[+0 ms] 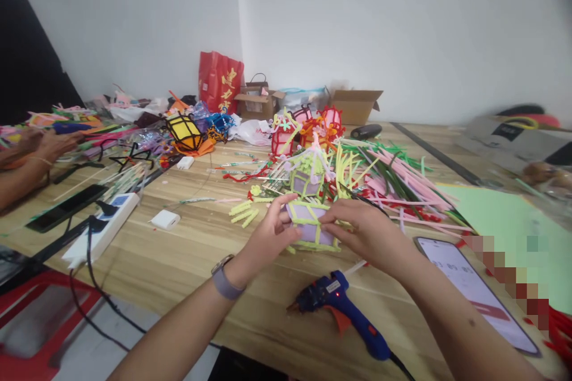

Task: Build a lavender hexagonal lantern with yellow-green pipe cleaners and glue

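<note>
The purple lantern piece w/ yellow-green edging (314, 233) is sitting low over the table (268, 321), between my 2 hands. My L hand (277, 227) is gripping its left side, thumb in front; my R hand (353, 225) is pinching its right edge. Just beyond my fingers, a 2nd purple lantern (306, 183) is standing. Nearer me, below my R fingers, the blue glue gun (342, 303) is lying, its small red light glowing.
</note>
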Motion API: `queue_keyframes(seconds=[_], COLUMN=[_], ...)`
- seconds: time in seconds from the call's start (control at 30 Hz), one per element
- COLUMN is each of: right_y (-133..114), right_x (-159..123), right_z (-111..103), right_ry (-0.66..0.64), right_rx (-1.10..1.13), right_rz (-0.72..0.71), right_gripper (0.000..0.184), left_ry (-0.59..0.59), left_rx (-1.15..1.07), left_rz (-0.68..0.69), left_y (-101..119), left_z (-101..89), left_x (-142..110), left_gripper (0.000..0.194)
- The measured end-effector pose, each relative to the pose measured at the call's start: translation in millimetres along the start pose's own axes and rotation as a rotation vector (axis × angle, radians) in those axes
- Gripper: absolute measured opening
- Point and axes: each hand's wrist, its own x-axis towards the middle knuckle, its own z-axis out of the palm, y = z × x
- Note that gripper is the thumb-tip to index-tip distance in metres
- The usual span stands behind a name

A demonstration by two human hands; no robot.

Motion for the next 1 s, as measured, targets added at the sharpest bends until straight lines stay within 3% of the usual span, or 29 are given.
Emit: queue_keyframes(seconds=[0.17, 0.33, 0.57, 0.8, 1.0], right_y=[-3.6, -7.5, -14.2, -20.9, -24.6], right_x=[-1.7, 0.1, 3.7, 4.4, 4.6], right_z=[-1.8, 2.3, 22.8, 28.6, 29.4], right_ry=[0.038, 0.041, 0.172, 0.122, 0.101], right_rx=[-0.076, -0.026, 0.045, 0.12, 0.12], right_rz=[-0.054, -0.004, 0.033, 0.11, 0.122], right_gripper=[0.016, 0.017, 0.01, 0.011, 0.011], left_ry=[-0.022, 0.051, 0.083, 0.108, 0.143], left_rx=[0.124, 0.157, 0.198, 0.385, 0.36], left_rz=[0.076, 0.017, -0.053, -0.034, -0.028], left_y=[0.9, 4.6, 4.4, 7.0, 7.7], left_z=[2.3, 6.1, 6.9, 6.7, 7.3], left_x=[-5.4, -7.3, -6.2, -8.7, -9.2], left_gripper=[0.078, 0.074, 0.078, 0.076, 0.08])
